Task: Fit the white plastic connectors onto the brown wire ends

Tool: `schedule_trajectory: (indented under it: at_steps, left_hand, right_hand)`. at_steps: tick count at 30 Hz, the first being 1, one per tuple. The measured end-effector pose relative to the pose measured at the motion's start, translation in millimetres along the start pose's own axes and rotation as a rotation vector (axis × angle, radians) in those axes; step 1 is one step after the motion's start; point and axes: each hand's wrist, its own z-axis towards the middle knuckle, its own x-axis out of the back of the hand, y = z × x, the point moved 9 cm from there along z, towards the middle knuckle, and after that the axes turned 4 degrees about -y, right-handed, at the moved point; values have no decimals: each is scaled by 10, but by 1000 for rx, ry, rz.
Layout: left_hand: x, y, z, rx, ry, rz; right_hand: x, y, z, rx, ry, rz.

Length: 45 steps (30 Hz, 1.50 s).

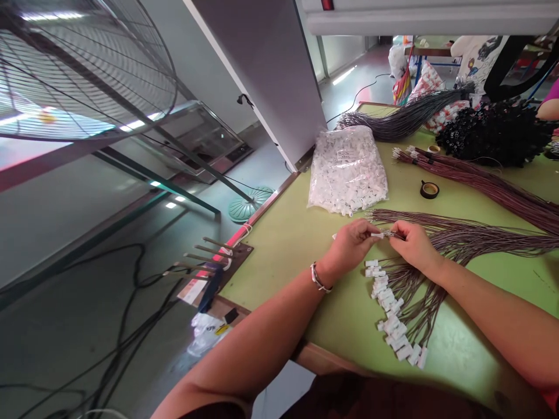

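Note:
My left hand (353, 247) pinches a small white plastic connector (376, 235) above the green table. Facing it, my right hand (413, 245) is closed on thin brown wires (393, 234), whose metal ends meet the connector; how deep they sit in it I cannot tell. Below my hands lies a row of wires fitted with white connectors (393, 320), fanned toward the table's front edge. Just behind, a bundle of brown wires (463, 228) with bare metal terminals stretches off to the right.
A clear bag of white connectors (347, 169) lies behind my hands. Black tape (430, 189), dark red wires (484, 180), a grey wire bundle (402, 116) and a black heap (493, 134) are farther back. Metal prongs (205, 256) stick out at the left edge; a large fan (87, 70) stands left.

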Motion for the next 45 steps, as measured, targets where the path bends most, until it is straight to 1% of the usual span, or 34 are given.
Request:
schedule_trajectory:
  at_steps: [3,5,8,12,14,16,21,25,27,30,35,38,40,41,42,43,45]
  left_hand:
    - [-40,182,-17,-170,-27,142]
    - [-79,255,-33,-220,-49,221]
    - [-101,275,-39,-184,-46,308]
    - [-25,191,-31,-53,43,247]
    - [3,167,-27,-42,67,234]
    - [-2,176,-19,-88,51,235]
    - [-43,255,-20,-274,-5,211]
    - [-90,264,-17,-302,-19,270]
    - [-103,285,-15,-312,-9,261]
    - [-98,309,-4,-302,22,215]
    - [-56,261,21,-202,32,116]
    - [-11,232,5,-172,17,135]
    - [27,201,-18,-127,8,161]
    - [34,193,-34,-100,-10,170]
    - [3,210,-54,-93,-65,172]
    - [-66,257,-82,-113,-158,165]
    - [-264,418,-186,-208,-415,122]
  right_hand:
    - [-4,-22,0,3,-15,-18]
    - [-8,-32,-4,7,-24,-31]
    - [-15,-34,-10,10,-36,-43]
    - [17,-21,-10,-2,-7,-7]
    - [16,-6,-3,-23,-10,27]
    - [7,4,5,-42,-23,50]
    - [-35,13,25,-59,-80,101]
    - [-74,27,44,-62,-132,142]
    - [-73,25,54,-61,-138,143]
    - [-49,10,62,-59,-126,149]
    - [-54,5,49,-94,-152,181]
    - [-55,-1,43,-92,-168,187]
    - [-42,33,44,-114,-159,220]
    - [-36,59,45,-132,-150,252]
    - [-28,84,47,-146,-139,289]
    - [-18,103,49,-154,-123,330]
    - [-5,128,53,-161,-95,405]
